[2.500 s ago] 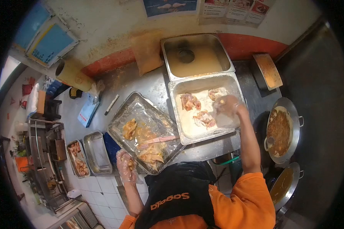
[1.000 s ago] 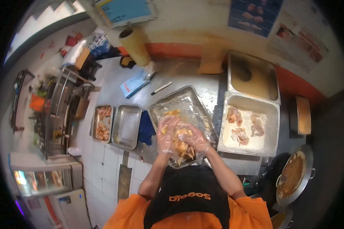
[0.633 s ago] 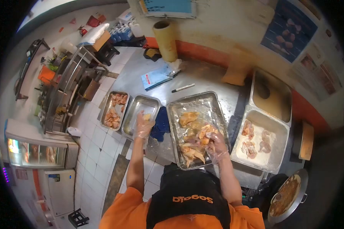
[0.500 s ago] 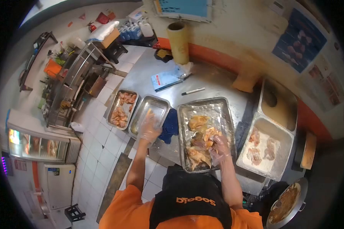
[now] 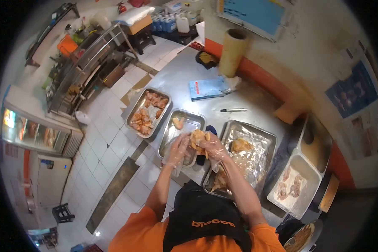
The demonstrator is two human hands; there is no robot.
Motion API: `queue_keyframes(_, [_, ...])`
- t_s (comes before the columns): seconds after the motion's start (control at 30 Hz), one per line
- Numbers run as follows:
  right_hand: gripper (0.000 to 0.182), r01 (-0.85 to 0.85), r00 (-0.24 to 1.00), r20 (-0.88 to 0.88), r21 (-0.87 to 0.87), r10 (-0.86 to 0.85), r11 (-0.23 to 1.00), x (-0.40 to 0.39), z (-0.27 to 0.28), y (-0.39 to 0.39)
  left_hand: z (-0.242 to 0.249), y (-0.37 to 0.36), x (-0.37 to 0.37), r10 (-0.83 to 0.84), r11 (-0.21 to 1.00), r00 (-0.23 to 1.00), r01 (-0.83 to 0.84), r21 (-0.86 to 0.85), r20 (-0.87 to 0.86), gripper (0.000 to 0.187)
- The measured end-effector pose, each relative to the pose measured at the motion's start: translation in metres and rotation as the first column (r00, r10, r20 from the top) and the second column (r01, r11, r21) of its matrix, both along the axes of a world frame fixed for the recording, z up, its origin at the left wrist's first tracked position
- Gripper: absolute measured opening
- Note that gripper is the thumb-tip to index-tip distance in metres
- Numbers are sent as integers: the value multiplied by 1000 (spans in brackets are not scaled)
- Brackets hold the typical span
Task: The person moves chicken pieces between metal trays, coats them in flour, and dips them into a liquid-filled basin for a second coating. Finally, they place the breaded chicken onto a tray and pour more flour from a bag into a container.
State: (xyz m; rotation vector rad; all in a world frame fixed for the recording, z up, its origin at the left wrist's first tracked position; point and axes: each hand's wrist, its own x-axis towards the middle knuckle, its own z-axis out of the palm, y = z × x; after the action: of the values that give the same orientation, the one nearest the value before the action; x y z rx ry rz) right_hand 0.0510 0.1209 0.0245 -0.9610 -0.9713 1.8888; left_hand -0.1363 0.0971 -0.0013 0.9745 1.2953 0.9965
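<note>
Over the small steel tray (image 5: 189,116), both my hands in clear plastic gloves meet around yellowish chicken pieces (image 5: 198,139). My right hand (image 5: 215,149) is closed on the pieces from the right. Against their left side, my left hand (image 5: 179,150) presses with its fingers curled in; its fingertips are partly hidden. One small chicken piece (image 5: 178,122) lies at the back of the small tray. To the right, the large steel tray (image 5: 260,156) bears a chicken piece (image 5: 241,145) near its back and more chicken (image 5: 219,181) at its front, partly behind my right forearm.
A tray of reddish chicken pieces (image 5: 143,120) stands on the left. At right, a bin of white flour (image 5: 286,194) with coated pieces adjoins a bin of cloudy liquid (image 5: 315,147). A marker (image 5: 234,110) and blue box (image 5: 207,89) lie behind. A pan (image 5: 302,239) sits low right.
My right hand has moved left from the large tray, carrying chicken to the small tray. My left hand has drawn back to meet it. The view has shifted.
</note>
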Motion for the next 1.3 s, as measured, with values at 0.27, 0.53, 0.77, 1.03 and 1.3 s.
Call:
queue_keyframes(0.27, [46,-169,907,415,193,76,967,-45,-22,19,-25,20,-22,41,997,999,-43,-69,-29,39])
queue_keyframes(0.53, [38,-258,748,651,465,-130,847,-46,-20,26,-52,35,-10,211,953,959,-160,256,-187,42])
queue_keyframes(0.77, [41,-82,845,532,215,-46,973,-26,-59,34,-65,29,-64,24,997,984,-35,62,176,28])
queue_keyframes(1.03, [46,-167,820,571,197,25,966,-15,-61,51,-60,23,-88,43,992,997,-34,-125,71,41])
queue_keyframes(1.3, [55,-285,650,748,407,-137,868,-22,-25,57,-62,11,-86,28,999,999,-28,-18,-20,48])
